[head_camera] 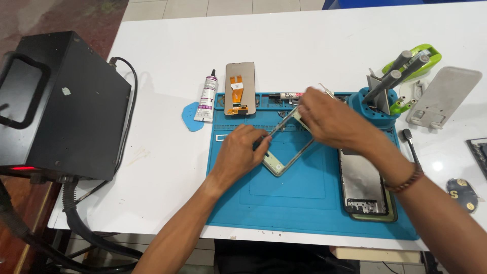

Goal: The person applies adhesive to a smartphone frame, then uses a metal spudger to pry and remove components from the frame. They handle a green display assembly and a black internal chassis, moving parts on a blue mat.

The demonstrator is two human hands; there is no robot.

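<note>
at the centre of the frame, the left hand (238,155) pinches the lower edge of a phone frame (287,150) to steady it on the blue repair mat (304,198), while the right hand (327,119), closed, grips its upper end beside a thin metal tool (280,123).

A single head-worn view looks steeply down and forward from the near edge of the white table (314,40), close above the blue work mat (304,203), which sits just right of centre. Left of the mat the black box-shaped machine (66,106) fills the frame edge; beyond the mat, tiled floor shows at the top
</note>
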